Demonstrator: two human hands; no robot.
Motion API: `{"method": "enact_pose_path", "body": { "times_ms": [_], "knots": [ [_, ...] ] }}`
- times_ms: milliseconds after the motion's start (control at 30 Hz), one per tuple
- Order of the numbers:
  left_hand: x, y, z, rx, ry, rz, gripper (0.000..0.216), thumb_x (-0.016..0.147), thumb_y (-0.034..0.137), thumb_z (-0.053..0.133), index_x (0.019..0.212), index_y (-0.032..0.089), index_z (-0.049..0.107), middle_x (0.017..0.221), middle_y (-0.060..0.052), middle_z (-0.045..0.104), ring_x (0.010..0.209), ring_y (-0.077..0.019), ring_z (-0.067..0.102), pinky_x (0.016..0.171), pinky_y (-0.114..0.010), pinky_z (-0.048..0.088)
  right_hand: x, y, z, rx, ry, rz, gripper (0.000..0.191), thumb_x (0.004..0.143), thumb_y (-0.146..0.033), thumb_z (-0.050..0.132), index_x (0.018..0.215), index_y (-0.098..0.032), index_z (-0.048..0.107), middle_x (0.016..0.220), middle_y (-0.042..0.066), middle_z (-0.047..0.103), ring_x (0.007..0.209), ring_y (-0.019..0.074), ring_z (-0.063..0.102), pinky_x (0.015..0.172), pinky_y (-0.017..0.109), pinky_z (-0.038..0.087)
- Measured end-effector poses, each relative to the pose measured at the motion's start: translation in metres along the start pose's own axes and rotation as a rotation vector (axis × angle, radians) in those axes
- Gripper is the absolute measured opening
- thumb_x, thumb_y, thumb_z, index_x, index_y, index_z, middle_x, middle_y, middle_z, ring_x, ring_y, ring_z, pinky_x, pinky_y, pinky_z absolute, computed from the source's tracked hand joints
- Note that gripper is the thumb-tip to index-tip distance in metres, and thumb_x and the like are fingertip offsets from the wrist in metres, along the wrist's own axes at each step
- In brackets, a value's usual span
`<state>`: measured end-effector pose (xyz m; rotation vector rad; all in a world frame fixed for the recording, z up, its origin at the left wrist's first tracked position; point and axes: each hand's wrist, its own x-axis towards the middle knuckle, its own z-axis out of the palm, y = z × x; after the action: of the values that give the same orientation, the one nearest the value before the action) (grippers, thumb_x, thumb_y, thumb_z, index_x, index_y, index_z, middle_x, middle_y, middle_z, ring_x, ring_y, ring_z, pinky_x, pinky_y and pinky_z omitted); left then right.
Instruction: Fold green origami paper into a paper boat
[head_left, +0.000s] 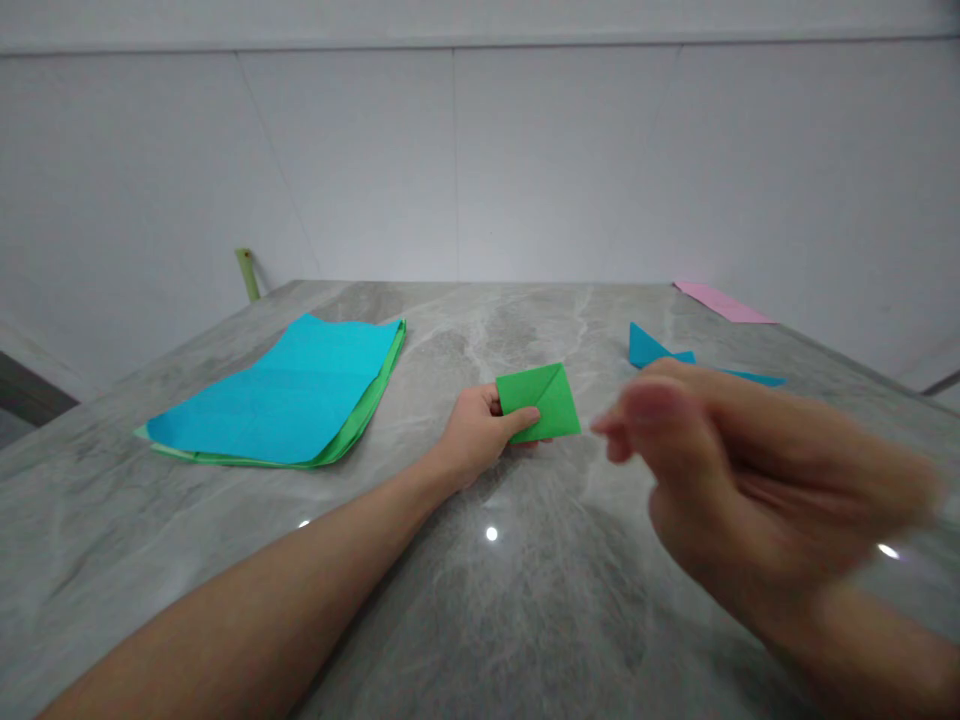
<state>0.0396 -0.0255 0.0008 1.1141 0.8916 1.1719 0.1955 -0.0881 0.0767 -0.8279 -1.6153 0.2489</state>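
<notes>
Your left hand [474,432] has the small green folded-paper square [553,398] pinched at its left side, thumb flat on top, fingertips tucked underneath; the square sits mid-surface, in front of you, and you can't tell whether its lower edge touches the grey marbled stone surface [480,600]. Your right hand [724,485] is blurred, fingers curled in, near the square's right edge but apart from it; nothing shows in its grip, though how tight it is closed can't be told. The square should be very light, fairly stiff where layers stack, springy along the diagonal crease, easy to dent or tear; not likely slippery. Best hold: flat pinch near an edge or corner, light thumb pressure, crease left uncovered; the right-hand corners are free for you. Around it: large bright-blue paper sheet [281,390] over green paper sheets [367,412] at left, blue folded-paper piece [645,350] behind your right hand, partly hidden, pink flat paper piece [724,303] at the far right.
</notes>
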Motion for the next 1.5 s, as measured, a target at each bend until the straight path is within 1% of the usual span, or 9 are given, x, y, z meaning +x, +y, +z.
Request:
{"method": "enact_pose_path", "body": {
  "times_ms": [67, 133, 233, 333, 533, 767, 900, 1133, 1500],
  "knots": [
    [0.002, -0.002, 0.000, -0.014, -0.017, -0.003, 0.010, 0.071, 0.019, 0.075, 0.078, 0.013, 0.072, 0.075, -0.005, 0.073, 0.064, -0.0160, 0.067, 0.061, -0.026, 0.054, 0.003, 0.031, 0.019, -0.061, 0.047, 0.097, 0.012, 0.080, -0.036, 0.074, 0.081, -0.025, 0.072, 0.073, 0.001, 0.069, 0.060, 0.0147, 0.057, 0.058, 0.030, 0.046],
    [0.005, -0.004, -0.001, -0.036, -0.016, -0.011, 0.016, 0.070, 0.020, 0.076, 0.085, 0.013, 0.072, 0.076, -0.004, 0.073, 0.065, -0.0167, 0.069, 0.061, -0.027, 0.055, 0.003, 0.068, 0.033, 0.024, 0.004, 0.354, 0.035, 0.070, -0.044, 0.081, 0.097, -0.023, 0.074, 0.091, 0.005, 0.072, 0.070, 0.0179, 0.062, 0.056, 0.029, 0.047],
    [0.009, -0.006, -0.003, -0.067, 0.024, -0.017, 0.022, 0.068, 0.020, 0.080, 0.087, 0.012, 0.072, 0.080, -0.005, 0.074, 0.069, -0.0183, 0.070, 0.064, -0.030, 0.058, -0.002, 0.110, 0.048, 0.375, -0.235, 0.680, 0.034, 0.070, -0.050, 0.079, 0.080, -0.017, 0.076, 0.080, 0.006, 0.073, 0.066, 0.0184, 0.063, 0.059, 0.031, 0.049],
    [0.011, -0.005, -0.004, -0.080, 0.049, -0.052, 0.021, 0.069, 0.017, 0.081, 0.087, 0.012, 0.072, 0.082, -0.006, 0.075, 0.070, -0.0187, 0.072, 0.065, -0.030, 0.060, -0.005, 0.123, 0.056, 0.468, -0.194, 0.771, 0.036, 0.064, -0.051, 0.082, 0.065, -0.016, 0.073, 0.063, 0.004, 0.068, 0.054, 0.0155, 0.057, 0.052, 0.029, 0.045],
    [0.009, 0.002, -0.002, 0.000, 0.052, -0.160, 0.013, 0.071, 0.008, 0.080, 0.079, 0.009, 0.070, 0.075, -0.010, 0.075, 0.066, -0.0186, 0.074, 0.063, -0.026, 0.060, 0.001, 0.119, 0.059, 0.568, -0.099, 0.828, 0.035, 0.058, -0.047, 0.085, 0.067, -0.016, 0.074, 0.070, 0.005, 0.072, 0.060, 0.0160, 0.060, 0.059, 0.030, 0.047],
    [0.012, 0.008, -0.003, -0.046, 0.221, -0.054, 0.006, 0.078, 0.007, 0.073, 0.083, 0.009, 0.071, 0.081, -0.009, 0.077, 0.070, -0.0175, 0.075, 0.068, -0.026, 0.061, -0.001, 0.124, 0.059, 0.479, -0.036, 0.760, 0.036, 0.061, -0.045, 0.084, 0.051, -0.019, 0.062, 0.045, -0.004, 0.050, 0.045, 0.0085, 0.037, 0.048, 0.028, 0.026],
    [0.012, 0.010, -0.005, -0.045, 0.233, -0.066, 0.004, 0.078, 0.006, 0.073, 0.080, 0.008, 0.071, 0.082, -0.010, 0.077, 0.070, -0.0189, 0.075, 0.066, -0.027, 0.061, -0.001, 0.125, 0.061, 0.518, -0.142, 0.783, 0.037, 0.058, -0.045, 0.086, 0.050, -0.019, 0.061, 0.047, -0.003, 0.053, 0.047, 0.0094, 0.041, 0.049, 0.028, 0.027],
    [0.011, 0.013, -0.007, -0.015, 0.181, -0.120, 0.004, 0.077, 0.003, 0.072, 0.078, 0.008, 0.071, 0.078, -0.011, 0.076, 0.066, -0.0209, 0.075, 0.060, -0.027, 0.061, 0.005, 0.125, 0.054, 0.539, -0.054, 0.823, 0.032, 0.053, -0.044, 0.087, 0.054, -0.018, 0.068, 0.047, -0.002, 0.054, 0.048, 0.0097, 0.041, 0.050, 0.028, 0.030],
    [0.006, 0.007, -0.017, 0.136, -0.040, -0.144, 0.023, 0.065, 0.026, 0.085, 0.079, 0.010, 0.075, 0.072, -0.008, 0.075, 0.064, -0.0215, 0.073, 0.061, -0.030, 0.060, 0.006, 0.114, 0.045, 0.542, -0.196, 0.790, 0.032, 0.058, -0.048, 0.084, 0.061, -0.018, 0.072, 0.060, 0.002, 0.064, 0.055, 0.0126, 0.050, 0.053, 0.027, 0.038]
  ]
}}
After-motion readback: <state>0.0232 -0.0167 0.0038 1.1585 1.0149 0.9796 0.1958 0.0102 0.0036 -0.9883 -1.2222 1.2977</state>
